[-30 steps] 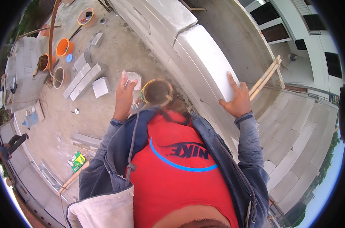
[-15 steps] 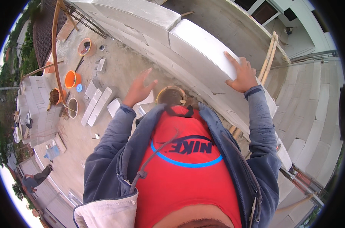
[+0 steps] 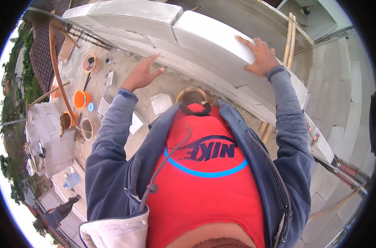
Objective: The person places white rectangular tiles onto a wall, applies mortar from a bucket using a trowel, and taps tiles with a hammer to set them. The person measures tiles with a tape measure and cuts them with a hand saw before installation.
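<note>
My right hand (image 3: 260,56) rests on the top of a white lightweight block (image 3: 215,35) in the top course of the wall, its fingers spread along the block's upper face. My left hand (image 3: 142,74) hangs in the air on the near side of the wall, fingers stretched out and holding nothing. To the left of that block, another pale block (image 3: 134,12) continues the top course, with a joint between the two. Under them run further courses of the block wall (image 3: 196,68).
At my front stands a mortar-stained bucket (image 3: 192,96). On the floor to the left are loose blocks (image 3: 160,103), an orange bucket (image 3: 82,99) and a pale bucket (image 3: 87,129). Bamboo poles (image 3: 289,39) lean beyond the wall. A person (image 3: 57,215) stands far at lower left.
My left hand has moved up and a little left, toward the wall. The right hand stays on the block while the whole view has shifted slightly.
</note>
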`<action>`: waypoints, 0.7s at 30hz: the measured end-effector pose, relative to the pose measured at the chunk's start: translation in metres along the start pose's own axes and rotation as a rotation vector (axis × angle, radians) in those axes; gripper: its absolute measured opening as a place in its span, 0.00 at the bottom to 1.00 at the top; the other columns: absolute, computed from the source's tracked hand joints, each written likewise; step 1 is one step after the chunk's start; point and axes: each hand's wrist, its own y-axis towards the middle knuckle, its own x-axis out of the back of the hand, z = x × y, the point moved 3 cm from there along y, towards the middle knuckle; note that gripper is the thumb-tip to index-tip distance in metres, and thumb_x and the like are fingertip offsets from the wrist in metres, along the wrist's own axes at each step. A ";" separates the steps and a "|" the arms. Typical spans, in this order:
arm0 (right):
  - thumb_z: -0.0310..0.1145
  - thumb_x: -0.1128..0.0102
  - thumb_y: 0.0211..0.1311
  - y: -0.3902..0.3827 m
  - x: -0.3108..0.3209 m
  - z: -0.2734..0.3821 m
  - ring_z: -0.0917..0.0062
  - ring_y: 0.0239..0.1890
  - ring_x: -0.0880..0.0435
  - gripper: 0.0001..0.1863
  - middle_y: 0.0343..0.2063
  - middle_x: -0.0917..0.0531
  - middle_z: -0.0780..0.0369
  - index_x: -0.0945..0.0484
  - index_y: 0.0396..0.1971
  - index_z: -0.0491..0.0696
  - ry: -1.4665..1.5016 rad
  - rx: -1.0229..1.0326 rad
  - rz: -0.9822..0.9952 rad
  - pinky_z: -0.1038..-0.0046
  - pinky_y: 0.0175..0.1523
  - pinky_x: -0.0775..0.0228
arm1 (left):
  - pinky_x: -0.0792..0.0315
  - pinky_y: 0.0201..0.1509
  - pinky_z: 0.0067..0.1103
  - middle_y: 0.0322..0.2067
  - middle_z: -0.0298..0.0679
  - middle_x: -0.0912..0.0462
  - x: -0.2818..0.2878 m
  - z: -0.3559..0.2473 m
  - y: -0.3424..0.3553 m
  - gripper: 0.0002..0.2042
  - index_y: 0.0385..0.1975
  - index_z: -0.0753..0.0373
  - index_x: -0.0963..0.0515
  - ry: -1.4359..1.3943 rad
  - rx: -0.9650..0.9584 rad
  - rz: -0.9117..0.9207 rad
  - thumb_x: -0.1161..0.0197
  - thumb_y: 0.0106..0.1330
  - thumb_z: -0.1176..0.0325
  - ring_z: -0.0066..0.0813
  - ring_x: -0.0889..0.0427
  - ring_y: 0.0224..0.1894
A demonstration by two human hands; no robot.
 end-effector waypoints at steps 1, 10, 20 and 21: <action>0.42 0.20 0.47 -0.001 -0.001 -0.002 0.51 0.68 0.27 0.61 0.63 0.28 0.53 0.46 0.80 0.88 -0.003 0.005 -0.013 0.36 0.66 0.35 | 0.35 0.78 0.39 0.71 0.57 0.26 0.000 -0.002 0.009 0.35 0.77 0.59 0.33 0.018 -0.015 0.019 0.32 0.75 0.51 0.55 0.29 0.75; 0.53 0.13 0.41 -0.073 0.012 -0.051 0.47 0.82 0.44 0.71 0.81 0.42 0.47 0.55 0.83 0.85 -0.041 -0.134 -0.118 0.30 0.79 0.58 | 0.45 0.84 0.47 0.78 0.49 0.35 0.053 -0.096 0.102 0.45 0.81 0.48 0.38 0.420 -0.381 -0.155 0.21 0.63 0.56 0.56 0.46 0.83; 0.22 0.20 0.42 -0.174 -0.023 -0.155 0.42 0.69 0.29 0.72 0.71 0.32 0.49 0.53 0.83 0.84 0.031 -0.304 -0.053 0.46 0.74 0.28 | 0.55 0.86 0.57 0.83 0.37 0.43 0.045 -0.065 0.202 0.61 0.84 0.40 0.47 0.684 -0.365 0.100 0.12 0.49 0.59 0.50 0.53 0.86; 0.20 0.21 0.43 -0.172 -0.028 -0.155 0.42 0.66 0.27 0.71 0.69 0.31 0.49 0.52 0.83 0.84 -0.001 -0.285 -0.115 0.48 0.72 0.26 | 0.55 0.86 0.57 0.83 0.36 0.42 0.042 -0.063 0.204 0.60 0.84 0.40 0.47 0.702 -0.348 0.122 0.12 0.50 0.59 0.50 0.52 0.86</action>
